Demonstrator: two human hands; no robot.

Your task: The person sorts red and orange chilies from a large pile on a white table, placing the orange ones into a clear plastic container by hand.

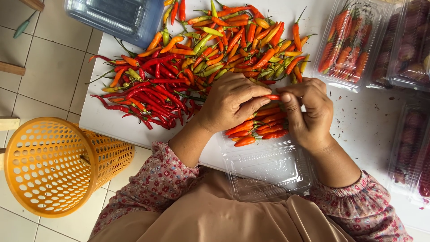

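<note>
The left hand [230, 102] and right hand [307, 114] meet over an open clear plastic tray [268, 172] at the near table edge. Both sets of fingers are pinched narrow on one red chili [272, 97], held level between the fingertips of the two hands. The left fingers [255, 96] cover its left end; the right thumb [293, 110] presses from the other side.

Directly beneath the fingers, a layer of orange-red chilies [257, 127] lies side by side in the tray. The tray's hinged lid lies open on the person's side of the fingers, overhanging the table edge [134, 136].

Beyond the fingers lies a loose chili pile [201, 49]: long dark-red pods to the left, shorter orange, red and green pods directly ahead. Bare white table shows just right of the right hand.

Farther right of the fingers stands a filled, closed clear pack of chilies [347, 42]. Left of the left hand, below table level, stands an orange perforated basket [58, 166].
</note>
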